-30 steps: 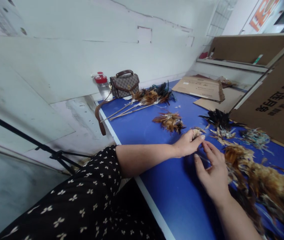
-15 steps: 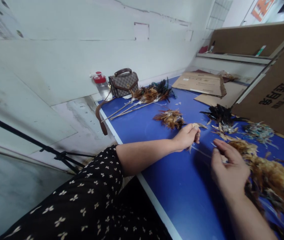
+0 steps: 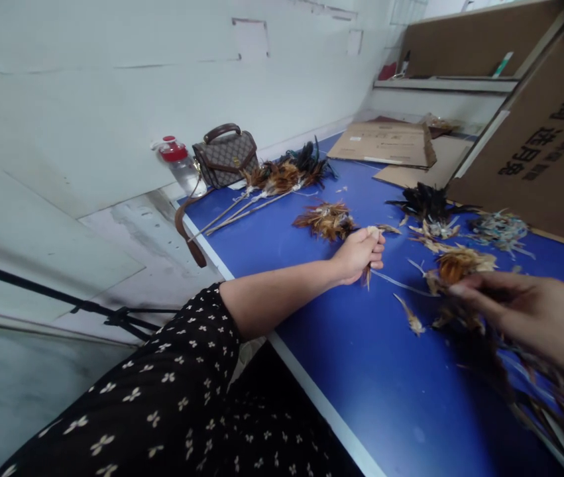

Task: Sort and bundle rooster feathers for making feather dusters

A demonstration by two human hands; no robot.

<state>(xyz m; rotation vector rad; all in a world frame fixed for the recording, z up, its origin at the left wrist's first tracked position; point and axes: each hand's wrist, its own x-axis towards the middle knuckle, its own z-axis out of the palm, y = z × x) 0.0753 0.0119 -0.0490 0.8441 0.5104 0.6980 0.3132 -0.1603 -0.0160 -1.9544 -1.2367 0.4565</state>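
My left hand (image 3: pixel 358 254) rests on the blue table (image 3: pixel 361 371) with its fingers closed round a small bunch of brown feathers (image 3: pixel 378 232); a thin pale string runs from it to the right. My right hand (image 3: pixel 525 311) is blurred by motion, lifted over a heap of brown and orange feathers (image 3: pixel 455 265), its fingers stretched toward the left. A single loose feather (image 3: pixel 409 317) lies on the table between the hands. A brown feather cluster (image 3: pixel 325 220) sits just beyond my left hand.
Finished feather dusters on thin sticks (image 3: pixel 262 192) lie at the far end beside a patterned handbag (image 3: pixel 225 158) and a red-capped bottle (image 3: pixel 177 162). Black feathers (image 3: pixel 425 199) and pale blue-green feathers (image 3: pixel 500 228) lie near cardboard sheets (image 3: pixel 386 142) and a big box (image 3: pixel 540 146).
My right hand has drawn away from the left, to the right over the feather heap. My left hand stays put with its bunch. The view has swung down and right.
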